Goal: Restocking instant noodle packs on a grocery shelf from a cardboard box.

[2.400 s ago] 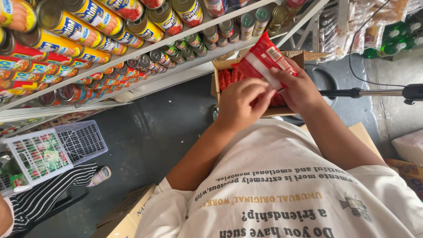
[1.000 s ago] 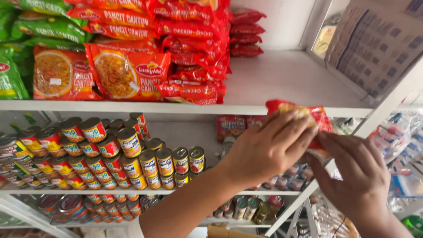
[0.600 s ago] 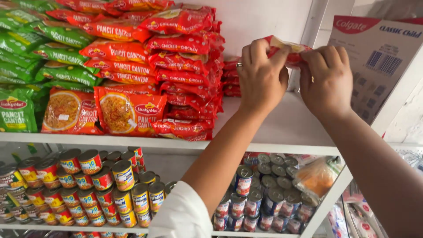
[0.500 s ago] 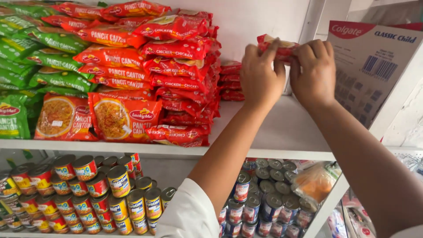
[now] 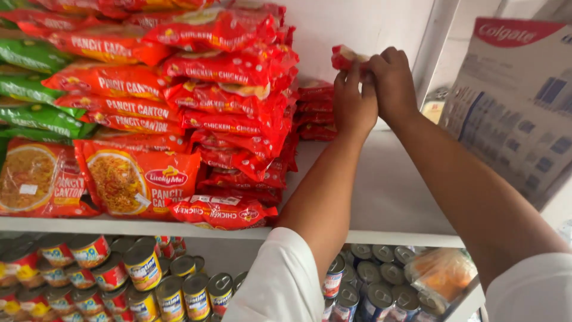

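Left hand (image 5: 353, 104): raised over the white shelf (image 5: 387, 197), fingers closed on the lower edge of a red packet (image 5: 347, 58); its grip is clamped on it.
Right hand (image 5: 393, 83): just beside the left, touching it, fingers curled together over the same red packet from the right side; the grip is likewise clamped.
Red packet: held up in the air near the back wall, above a low stack of red packets (image 5: 314, 110) at the rear of the shelf, apart from it.
Step in hand: by my judgement, placing the packet onto the rear stack, near the end of the reach.
Next move calls for: lowering it flat onto the stack and then loosening both grips, keeping it square with the ones below.
Around: a tall pile of red noodle packs (image 5: 226, 101) to the left, green packs (image 5: 36, 89) beyond, a printed carton (image 5: 512, 101) to the right, cans (image 5: 143, 274) on the shelf beneath.
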